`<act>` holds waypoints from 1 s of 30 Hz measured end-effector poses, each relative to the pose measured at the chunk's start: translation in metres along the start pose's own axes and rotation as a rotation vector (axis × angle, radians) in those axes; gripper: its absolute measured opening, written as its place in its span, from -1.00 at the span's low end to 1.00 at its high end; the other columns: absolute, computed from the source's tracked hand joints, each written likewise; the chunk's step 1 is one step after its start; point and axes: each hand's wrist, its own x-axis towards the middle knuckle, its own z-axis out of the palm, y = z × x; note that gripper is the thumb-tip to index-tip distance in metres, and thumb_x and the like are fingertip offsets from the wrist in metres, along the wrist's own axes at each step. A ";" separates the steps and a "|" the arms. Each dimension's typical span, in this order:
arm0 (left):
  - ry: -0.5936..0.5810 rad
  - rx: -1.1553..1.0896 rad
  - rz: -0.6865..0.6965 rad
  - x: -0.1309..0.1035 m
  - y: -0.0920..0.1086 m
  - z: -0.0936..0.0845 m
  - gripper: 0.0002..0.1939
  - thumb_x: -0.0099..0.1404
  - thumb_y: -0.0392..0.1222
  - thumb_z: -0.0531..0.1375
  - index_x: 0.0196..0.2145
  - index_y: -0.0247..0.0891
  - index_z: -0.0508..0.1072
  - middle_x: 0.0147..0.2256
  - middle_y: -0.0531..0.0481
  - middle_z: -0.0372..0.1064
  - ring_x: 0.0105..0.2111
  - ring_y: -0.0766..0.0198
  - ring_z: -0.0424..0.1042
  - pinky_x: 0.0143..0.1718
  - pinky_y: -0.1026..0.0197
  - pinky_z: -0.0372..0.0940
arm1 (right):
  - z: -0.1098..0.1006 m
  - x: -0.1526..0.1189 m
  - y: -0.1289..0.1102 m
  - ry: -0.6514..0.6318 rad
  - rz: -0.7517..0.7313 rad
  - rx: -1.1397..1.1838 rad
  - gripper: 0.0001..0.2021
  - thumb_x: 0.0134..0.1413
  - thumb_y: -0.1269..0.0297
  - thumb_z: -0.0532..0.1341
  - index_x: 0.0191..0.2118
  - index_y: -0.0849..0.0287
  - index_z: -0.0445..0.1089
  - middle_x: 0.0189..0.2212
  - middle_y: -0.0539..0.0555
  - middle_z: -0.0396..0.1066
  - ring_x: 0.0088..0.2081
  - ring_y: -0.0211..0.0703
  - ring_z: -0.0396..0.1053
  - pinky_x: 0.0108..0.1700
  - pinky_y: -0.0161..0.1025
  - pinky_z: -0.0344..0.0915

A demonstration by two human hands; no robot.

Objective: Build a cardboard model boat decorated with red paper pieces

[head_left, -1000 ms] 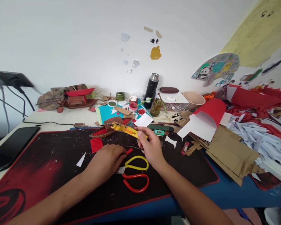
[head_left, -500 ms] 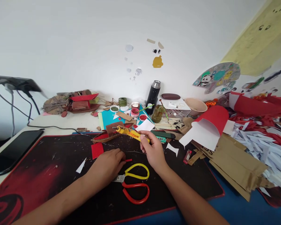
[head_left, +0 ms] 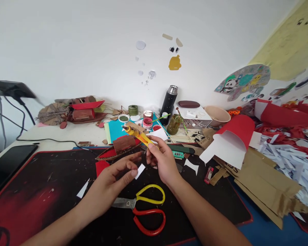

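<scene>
My right hand (head_left: 161, 159) is closed around a yellow pen-shaped tool (head_left: 140, 136), whose dark pointed tip faces up and left. Between the thumb and fingers of my left hand (head_left: 115, 177) is a small white paper piece (head_left: 140, 171). Just below the hands, scissors (head_left: 149, 208) with one yellow and one red handle lie on the black mat, their blades partly hidden by my left wrist. Behind my left hand stands a small brown cardboard boat (head_left: 124, 145) with a red inside. A red corrugated piece (head_left: 102, 167) shows beside that hand, partly covered.
Paint pots (head_left: 147, 123), a black flask (head_left: 169, 100) and a jar (head_left: 174, 124) stand along the wall. A phone (head_left: 10, 167) lies at left. Red-and-white card (head_left: 228, 136), flattened cardboard (head_left: 267, 188) and paper scraps (head_left: 284, 164) crowd the right. A lighter (head_left: 208, 175) lies nearby.
My left hand has risen from the mat and turned, now showing a small white paper piece where a red strip showed before. The yellow tool has moved slightly left and up in my right hand.
</scene>
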 end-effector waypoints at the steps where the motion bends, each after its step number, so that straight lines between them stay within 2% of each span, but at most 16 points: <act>1: 0.005 -0.069 -0.005 0.004 0.004 0.003 -0.65 0.40 0.20 0.29 -0.32 -0.12 0.52 0.30 -0.15 0.46 0.38 -0.15 0.32 0.36 -0.14 0.26 | 0.003 0.002 -0.001 -0.015 -0.002 0.009 -0.50 0.13 0.02 0.43 0.14 0.09 0.48 -0.51 -0.10 0.39 -0.58 -0.31 0.29 -0.59 -0.40 0.01; 4: 0.025 -0.197 -0.008 0.011 0.010 0.009 -0.67 0.38 0.19 0.32 -0.31 -0.12 0.52 0.37 -0.14 0.38 0.45 -0.15 0.19 0.41 -0.19 0.17 | 0.009 0.008 -0.002 -0.053 -0.026 0.034 -0.51 0.12 0.06 0.47 0.15 0.03 0.51 -0.54 -0.14 0.33 -0.60 -0.33 0.20 -0.56 -0.37 0.06; 8: 0.087 -0.225 0.002 0.012 0.009 0.014 -0.66 0.36 0.20 0.34 -0.31 -0.12 0.52 0.40 -0.16 0.32 0.47 -0.16 0.13 0.45 -0.22 0.08 | 0.013 0.015 -0.002 -0.072 -0.073 0.083 -0.56 0.15 0.04 0.47 0.11 0.00 0.55 -0.52 -0.13 0.29 -0.60 -0.34 0.15 -0.54 -0.34 0.10; 11: 0.121 -0.222 -0.001 0.009 0.006 0.019 -0.65 0.36 0.20 0.34 -0.31 -0.13 0.52 0.40 -0.19 0.32 0.49 -0.19 0.08 0.45 -0.24 0.09 | 0.014 0.016 -0.001 -0.096 -0.090 0.108 -0.57 0.20 -0.05 0.43 0.10 0.02 0.56 -0.53 -0.11 0.30 -0.60 -0.33 0.16 -0.55 -0.34 0.08; 17: 0.117 -0.215 0.020 0.003 0.006 0.030 -0.67 0.39 0.18 0.33 -0.31 -0.12 0.56 0.38 -0.17 0.35 0.50 -0.19 0.06 0.41 -0.22 0.18 | 0.010 0.011 0.001 -0.073 -0.111 0.110 -0.45 0.28 -0.27 0.29 0.09 0.09 0.57 -0.47 -0.04 0.35 -0.59 -0.32 0.23 -0.59 -0.36 -0.02; 19: 0.121 -0.211 0.017 0.002 0.007 0.031 -0.66 0.39 0.19 0.32 -0.30 -0.13 0.56 0.38 -0.20 0.35 0.49 -0.21 0.07 0.39 -0.23 0.21 | 0.009 0.009 0.001 -0.066 -0.099 0.117 -0.47 0.31 -0.25 0.28 0.09 0.10 0.57 -0.49 -0.04 0.34 -0.58 -0.32 0.24 -0.59 -0.36 -0.03; 22: 0.130 -0.182 0.026 0.003 0.006 0.031 -0.66 0.39 0.20 0.32 -0.30 -0.13 0.56 0.40 -0.20 0.32 0.50 -0.23 0.05 0.38 -0.27 0.21 | 0.008 0.008 -0.001 -0.086 -0.059 0.129 -0.52 0.25 -0.17 0.36 0.09 0.07 0.57 -0.48 -0.04 0.38 -0.58 -0.31 0.25 -0.57 -0.35 -0.01; 25: 0.134 -0.129 0.061 0.006 0.005 0.032 -0.65 0.40 0.21 0.30 -0.28 -0.13 0.54 0.43 -0.18 0.28 0.49 -0.22 0.08 0.41 -0.31 0.16 | 0.005 0.008 -0.005 -0.123 -0.049 0.110 -0.55 0.17 -0.09 0.44 0.09 -0.01 0.58 -0.30 0.02 0.52 -0.53 -0.28 0.32 -0.54 -0.34 0.09; 28: 0.125 -0.051 0.084 0.011 0.004 0.034 -0.64 0.42 0.23 0.26 -0.26 -0.12 0.54 0.44 -0.19 0.24 0.46 -0.20 0.15 0.42 -0.35 0.12 | -0.001 0.009 -0.009 -0.135 -0.094 0.012 -0.58 0.09 -0.05 0.48 0.02 0.01 0.60 -0.10 0.07 0.57 -0.34 -0.18 0.43 -0.44 -0.32 0.26; 30: 0.112 -0.008 0.100 0.014 0.003 0.037 -0.65 0.44 0.22 0.24 -0.25 -0.11 0.53 0.43 -0.19 0.26 0.46 -0.17 0.17 0.43 -0.35 0.10 | -0.005 0.012 -0.008 -0.130 -0.076 -0.022 -0.59 0.06 -0.04 0.49 -0.03 0.06 0.61 -0.18 0.06 0.57 -0.36 -0.19 0.41 -0.45 -0.33 0.25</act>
